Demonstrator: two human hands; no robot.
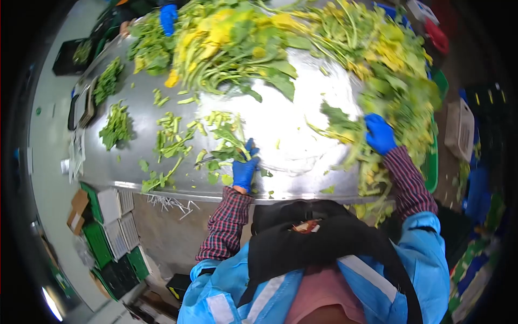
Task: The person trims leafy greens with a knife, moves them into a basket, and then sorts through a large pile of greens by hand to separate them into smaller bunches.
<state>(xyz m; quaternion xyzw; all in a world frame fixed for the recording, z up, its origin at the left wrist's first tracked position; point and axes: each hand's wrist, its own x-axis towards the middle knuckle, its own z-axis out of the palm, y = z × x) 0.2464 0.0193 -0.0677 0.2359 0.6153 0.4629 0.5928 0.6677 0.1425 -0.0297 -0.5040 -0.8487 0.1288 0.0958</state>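
My left hand [244, 171], in a blue glove, is near the front edge of the metal table, closed round the stem end of a small leafy green [229, 141]. A thin dark object [202, 159] lies just left of it; I cannot make out what it is. My right hand [380, 133], also gloved in blue, is at the large heap of green and yellowing leafy greens [399, 97] on the right. Its fingers are curled into the leaves and partly hidden. Cut stem pieces [170, 121] lie left of my left hand.
Another person's blue-gloved hand [169, 19] is at the far side, beside a second heap of greens [232, 48]. Trimmed bunches [115, 127] lie at the table's left. Green and white crates [100, 237] stand on the floor at left; a green crate [431, 162] is at right.
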